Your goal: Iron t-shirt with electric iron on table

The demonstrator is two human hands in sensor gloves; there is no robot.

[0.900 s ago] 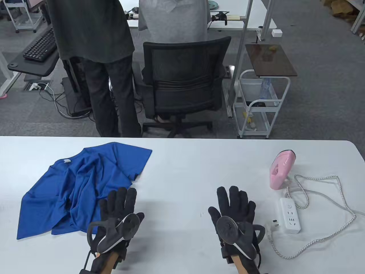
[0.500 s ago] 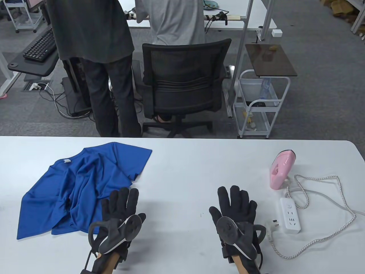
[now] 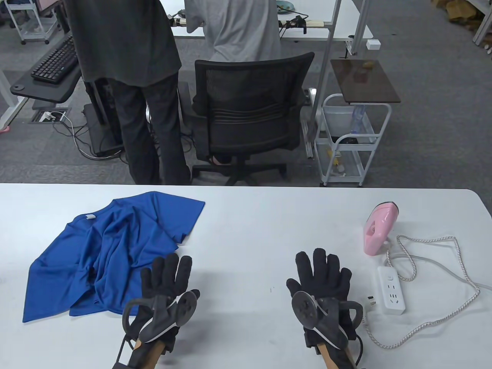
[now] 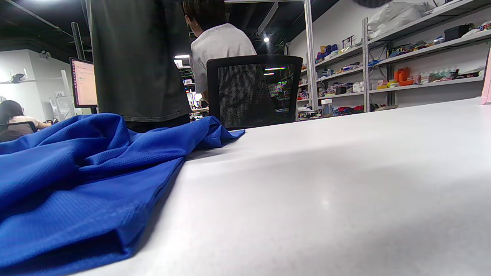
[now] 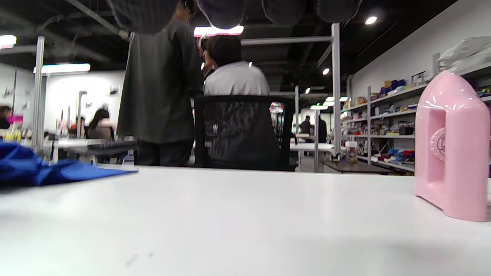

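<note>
A crumpled blue t-shirt (image 3: 107,250) lies on the left of the white table (image 3: 246,215); it also shows in the left wrist view (image 4: 76,176) and the right wrist view (image 5: 34,168). A pink electric iron (image 3: 378,228) stands upright at the right, also in the right wrist view (image 5: 450,147). My left hand (image 3: 167,276) lies flat and open on the table at the shirt's near right edge, holding nothing. My right hand (image 3: 321,275) lies flat and open on bare table, left of the iron, holding nothing.
A white power strip (image 3: 391,290) lies right of my right hand, with the iron's loose plug (image 3: 370,301) and braided cord (image 3: 442,284) coiled beside it. Beyond the far table edge are a black office chair (image 3: 248,111), two people and a white cart (image 3: 353,142).
Both hands have slid slightly to the right and toward me, still flat on the table. The shirt and iron have not moved.
</note>
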